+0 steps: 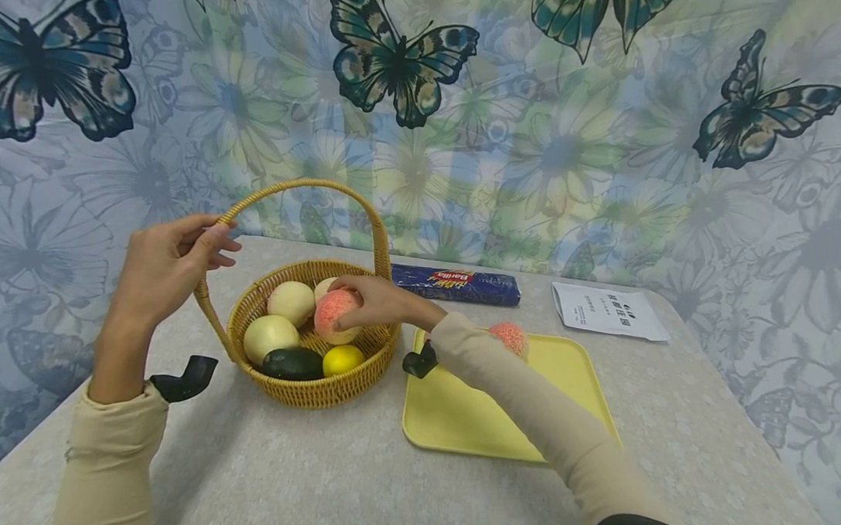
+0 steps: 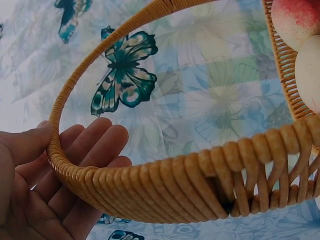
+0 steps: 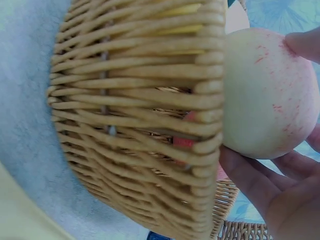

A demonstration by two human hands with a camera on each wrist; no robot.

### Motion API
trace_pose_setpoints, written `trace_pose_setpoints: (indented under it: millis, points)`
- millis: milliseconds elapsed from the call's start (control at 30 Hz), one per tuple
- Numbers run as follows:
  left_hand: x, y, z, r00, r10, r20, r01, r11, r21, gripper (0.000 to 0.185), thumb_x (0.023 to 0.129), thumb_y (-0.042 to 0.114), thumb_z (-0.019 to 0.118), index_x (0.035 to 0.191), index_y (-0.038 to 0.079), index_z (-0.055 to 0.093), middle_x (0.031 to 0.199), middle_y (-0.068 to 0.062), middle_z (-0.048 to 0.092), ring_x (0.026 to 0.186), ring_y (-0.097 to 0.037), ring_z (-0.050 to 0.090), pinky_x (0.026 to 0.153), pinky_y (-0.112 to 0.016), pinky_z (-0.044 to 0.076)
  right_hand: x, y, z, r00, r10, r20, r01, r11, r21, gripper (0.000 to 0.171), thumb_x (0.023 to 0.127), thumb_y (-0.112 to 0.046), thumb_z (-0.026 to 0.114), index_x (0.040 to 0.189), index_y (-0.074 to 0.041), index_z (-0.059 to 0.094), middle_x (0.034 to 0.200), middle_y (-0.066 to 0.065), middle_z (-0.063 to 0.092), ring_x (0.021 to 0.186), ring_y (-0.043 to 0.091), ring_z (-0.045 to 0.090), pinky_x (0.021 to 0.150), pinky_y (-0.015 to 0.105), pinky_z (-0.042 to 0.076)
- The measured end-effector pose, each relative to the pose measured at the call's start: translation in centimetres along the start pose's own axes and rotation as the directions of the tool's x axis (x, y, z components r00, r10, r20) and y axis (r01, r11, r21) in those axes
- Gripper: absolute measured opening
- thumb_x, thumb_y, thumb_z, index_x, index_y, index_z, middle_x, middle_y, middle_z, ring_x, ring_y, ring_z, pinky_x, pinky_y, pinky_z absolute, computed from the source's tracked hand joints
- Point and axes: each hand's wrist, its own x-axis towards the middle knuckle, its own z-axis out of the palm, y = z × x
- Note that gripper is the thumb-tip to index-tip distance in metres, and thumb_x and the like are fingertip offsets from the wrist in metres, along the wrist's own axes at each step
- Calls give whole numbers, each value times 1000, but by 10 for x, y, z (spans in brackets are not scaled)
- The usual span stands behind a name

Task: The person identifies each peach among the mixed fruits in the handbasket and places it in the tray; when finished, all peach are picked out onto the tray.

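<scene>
A wicker basket (image 1: 311, 398) stands on the table at left of centre. My left hand (image 1: 166, 265) pinches its arched handle (image 2: 75, 80) between thumb and fingers on the left side. Over the basket's right part, my right hand (image 1: 380, 301) grips a pink-and-cream peach (image 1: 331, 312); in the right wrist view that peach (image 3: 267, 95) shows its pale side beside the wicker rim. Inside the basket lie pale round fruits (image 1: 290, 303), a dark green avocado-like fruit (image 1: 292, 364) and a yellow lemon (image 1: 343, 360). Another pale fruit is partly hidden behind the held peach.
Right of the basket lies a yellow tray (image 1: 477, 427), partly covered by my right forearm, with a pink textured fruit (image 1: 510, 337) on it. Behind are a blue Barilla box (image 1: 454, 285) and a white packet (image 1: 610, 311). A butterfly-print cloth (image 1: 500, 180) hangs at the back.
</scene>
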Motion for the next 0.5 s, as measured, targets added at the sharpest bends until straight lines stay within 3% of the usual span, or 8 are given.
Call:
trace_pose_setpoints:
  millis: [200, 500]
  points:
    - [-2, 2, 0, 1000, 8, -5, -8, 1000, 1, 36, 100, 29, 52, 120, 1, 64, 96, -24, 70, 68, 13, 60, 62, -5, 50, -10, 1, 2, 999, -37, -33, 38, 999, 34, 59, 87, -30, 66, 140, -14, 45, 129, 4, 55, 103, 12, 57, 82, 24, 51]
    - [-6, 3, 1, 1000, 6, -5, -6, 1000, 9, 36, 100, 28, 52, 120, 2, 64, 97, -24, 69, 68, 13, 60, 62, -5, 50, -21, 1, 4, 997, 6, -75, 2, 995, 103, 63, 87, -28, 67, 141, -10, 40, 136, 6, 50, 110, 13, 55, 88, 24, 50]
